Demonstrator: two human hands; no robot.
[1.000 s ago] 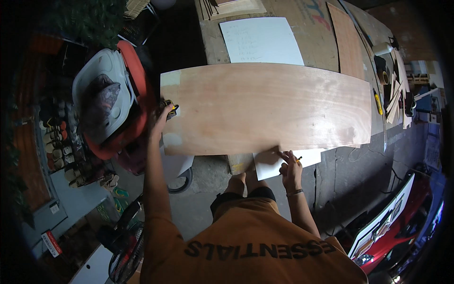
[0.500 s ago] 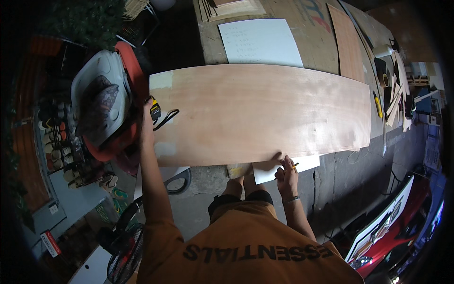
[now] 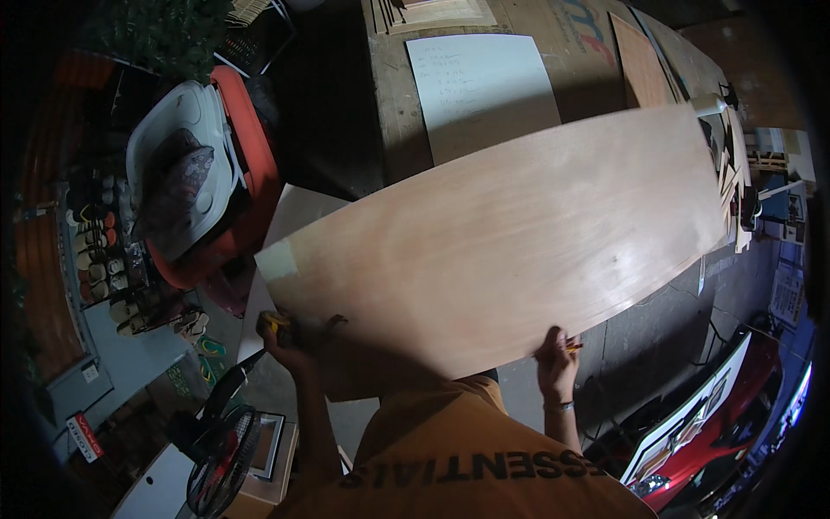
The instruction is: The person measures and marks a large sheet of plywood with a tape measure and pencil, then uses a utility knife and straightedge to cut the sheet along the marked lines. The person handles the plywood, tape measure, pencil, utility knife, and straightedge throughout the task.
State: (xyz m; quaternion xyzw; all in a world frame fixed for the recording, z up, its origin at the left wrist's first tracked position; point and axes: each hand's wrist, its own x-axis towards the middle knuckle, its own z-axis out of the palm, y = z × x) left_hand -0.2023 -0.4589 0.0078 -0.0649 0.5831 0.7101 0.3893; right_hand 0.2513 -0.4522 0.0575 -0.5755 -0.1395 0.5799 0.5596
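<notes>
A long, pale plywood sheet (image 3: 493,251) lies slanted in front of me, its right end farther away and its near left corner close to my body. My left hand (image 3: 285,348) is closed at the sheet's left edge, around a yellow and black tape measure (image 3: 277,323) whose dark strap shows over the wood. At the near edge, right of my body, my right hand (image 3: 556,374) is closed on the sheet with a yellow pencil (image 3: 572,347) sticking out between the fingers. The fingers under the sheet are hidden.
Beyond the sheet, a white paper with handwriting (image 3: 480,91) lies on the workbench (image 3: 398,130). Stacked white and red plastic chairs (image 3: 252,143) stand at left, a black fan (image 3: 223,463) at lower left. Wood offcuts (image 3: 731,186) and a white bottle (image 3: 709,105) are at far right.
The plywood sheet has turned and come toward me, its left end swinging nearest. My left hand has moved down with it, my right hand slightly right and nearer. The yellow knife is now hidden.
</notes>
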